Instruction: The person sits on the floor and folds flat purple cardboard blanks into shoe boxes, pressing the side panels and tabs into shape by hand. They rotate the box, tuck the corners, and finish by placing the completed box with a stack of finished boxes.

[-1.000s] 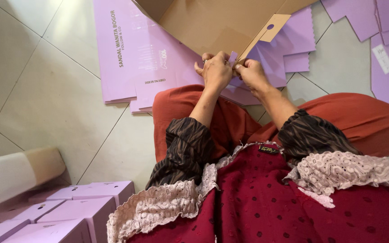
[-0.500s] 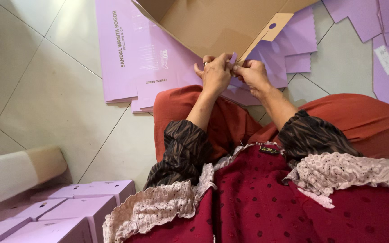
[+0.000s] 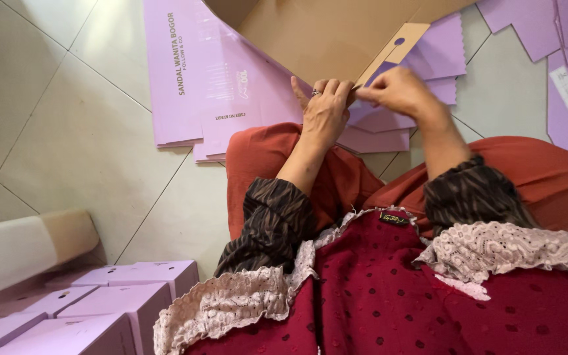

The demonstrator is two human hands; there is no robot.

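I sit on a tiled floor with a large cardboard box blank (image 3: pixel 317 33), brown inside and lilac outside, held up over my knees. My left hand (image 3: pixel 323 112), with a ring on one finger, grips the blank's lower edge. My right hand (image 3: pixel 399 92) pinches the base of a narrow flap (image 3: pixel 392 49) that has a round hole in it. Both hands meet at the fold.
A stack of flat lilac box blanks (image 3: pixel 198 79) lies on the floor ahead to the left, more lie at the top right (image 3: pixel 560 39). Several folded lilac boxes (image 3: pixel 100 306) stand at the bottom left beside a cream roll (image 3: pixel 27 246).
The hands have shifted a little along the fold, and the right hand has risen onto the flap's base. The left hand's fingers now spread flatter on the edge.
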